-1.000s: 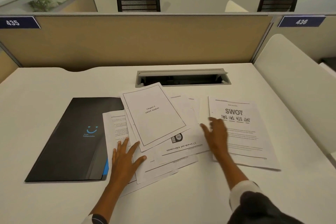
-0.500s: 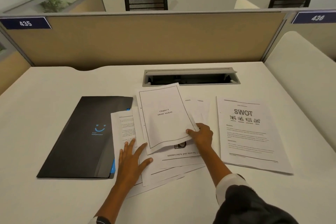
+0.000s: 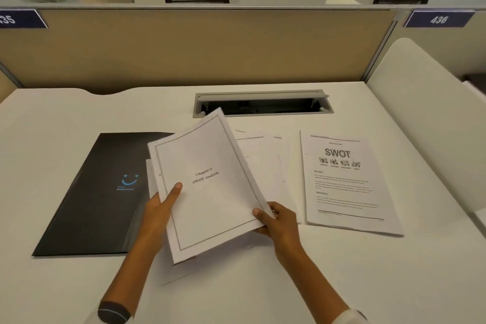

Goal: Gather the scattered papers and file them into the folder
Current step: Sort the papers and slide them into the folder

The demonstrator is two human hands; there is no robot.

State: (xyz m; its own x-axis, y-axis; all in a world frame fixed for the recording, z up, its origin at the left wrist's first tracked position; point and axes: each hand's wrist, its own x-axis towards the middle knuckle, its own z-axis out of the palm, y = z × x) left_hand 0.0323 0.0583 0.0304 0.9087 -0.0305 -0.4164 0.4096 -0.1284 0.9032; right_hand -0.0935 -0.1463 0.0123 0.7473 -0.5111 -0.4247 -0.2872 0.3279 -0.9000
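Observation:
A white stack of papers [image 3: 210, 184], topped by a bordered title page, is lifted and tilted above the desk. My left hand [image 3: 160, 208] grips its left edge with the thumb on top. My right hand [image 3: 278, 221] grips its lower right corner. More loose sheets [image 3: 265, 160] lie flat behind and beneath the stack. A separate "SWOT" page [image 3: 344, 187] lies flat to the right. The black folder [image 3: 97, 197] with a blue smile logo lies closed on the left, its right edge partly covered by the papers.
The white desk [image 3: 52, 118] ends at a tan partition [image 3: 200, 47]. An open grey cable tray [image 3: 263, 104] is set into the desk behind the papers. A white side panel [image 3: 420, 118] rises at the right.
Both hands, earlier flat on the spread sheets, have gathered the middle papers and lifted them as one tilted stack. The "SWOT" page and the folder have stayed put.

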